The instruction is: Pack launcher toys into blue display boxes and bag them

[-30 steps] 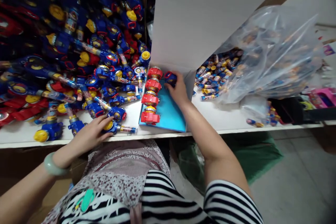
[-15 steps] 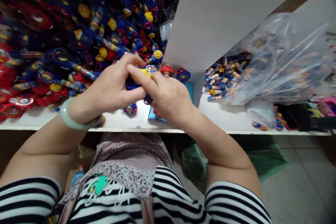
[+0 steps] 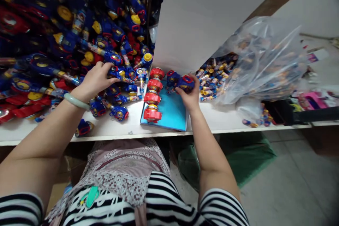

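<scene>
White table (image 3: 225,120); toy heap (image 3: 66,49) left; blue tray (image 3: 172,113) centre; plastic bag (image 3: 265,60) right

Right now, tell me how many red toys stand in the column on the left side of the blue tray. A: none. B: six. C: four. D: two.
C: four red toys stand in one column along the left side of the blue tray, while the right hand sets a blue toy at the tray's far end.

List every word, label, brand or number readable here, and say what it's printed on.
No text can be read.
Blue toy under the right hand: round sticker, blurred.
Toys in the pile by the left hand: stickers too small.
Tubes in the clear bag: printed wrappers, illegible.
Pink box: print blurred.
</scene>
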The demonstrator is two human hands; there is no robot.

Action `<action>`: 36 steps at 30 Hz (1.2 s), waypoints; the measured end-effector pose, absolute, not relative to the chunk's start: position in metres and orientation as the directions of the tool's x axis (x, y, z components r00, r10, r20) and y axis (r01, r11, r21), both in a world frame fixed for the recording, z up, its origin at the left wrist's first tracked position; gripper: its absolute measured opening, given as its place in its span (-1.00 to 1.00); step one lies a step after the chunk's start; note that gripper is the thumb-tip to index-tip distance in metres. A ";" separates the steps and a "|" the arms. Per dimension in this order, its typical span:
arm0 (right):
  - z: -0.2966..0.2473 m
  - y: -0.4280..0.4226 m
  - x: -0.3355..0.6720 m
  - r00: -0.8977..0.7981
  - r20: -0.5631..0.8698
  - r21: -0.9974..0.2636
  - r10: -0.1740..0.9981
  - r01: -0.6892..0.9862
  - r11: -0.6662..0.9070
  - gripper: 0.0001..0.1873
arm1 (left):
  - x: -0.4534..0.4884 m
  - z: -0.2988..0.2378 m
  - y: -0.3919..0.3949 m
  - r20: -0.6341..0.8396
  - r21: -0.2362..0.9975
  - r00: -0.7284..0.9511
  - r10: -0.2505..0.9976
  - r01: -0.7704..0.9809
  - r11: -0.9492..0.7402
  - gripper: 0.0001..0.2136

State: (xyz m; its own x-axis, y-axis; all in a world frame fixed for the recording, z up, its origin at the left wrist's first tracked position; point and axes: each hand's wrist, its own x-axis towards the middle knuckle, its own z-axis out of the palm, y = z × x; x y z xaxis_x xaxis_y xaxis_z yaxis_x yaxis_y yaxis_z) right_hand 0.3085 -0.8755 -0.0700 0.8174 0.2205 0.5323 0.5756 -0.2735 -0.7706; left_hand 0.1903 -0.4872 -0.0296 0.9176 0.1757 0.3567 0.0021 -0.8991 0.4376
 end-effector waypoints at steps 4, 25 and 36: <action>-0.075 -0.873 0.300 0.820 0.513 -0.771 0.253 0.570 -0.284 -0.12 | 0.180 -0.006 -0.491 0.224 0.375 0.950 0.217 0.122 -0.919 -0.48; -0.034 -0.874 0.275 0.762 0.284 -0.618 0.582 0.610 -0.496 -0.23 | 0.186 0.037 -0.553 0.709 0.673 0.666 0.232 -0.540 -0.506 -0.34; 0.041 -0.899 0.282 0.653 0.572 -0.534 0.496 0.756 -0.380 -0.24 | 0.246 0.050 -0.659 0.542 0.547 0.785 -0.300 -0.600 -0.584 -0.43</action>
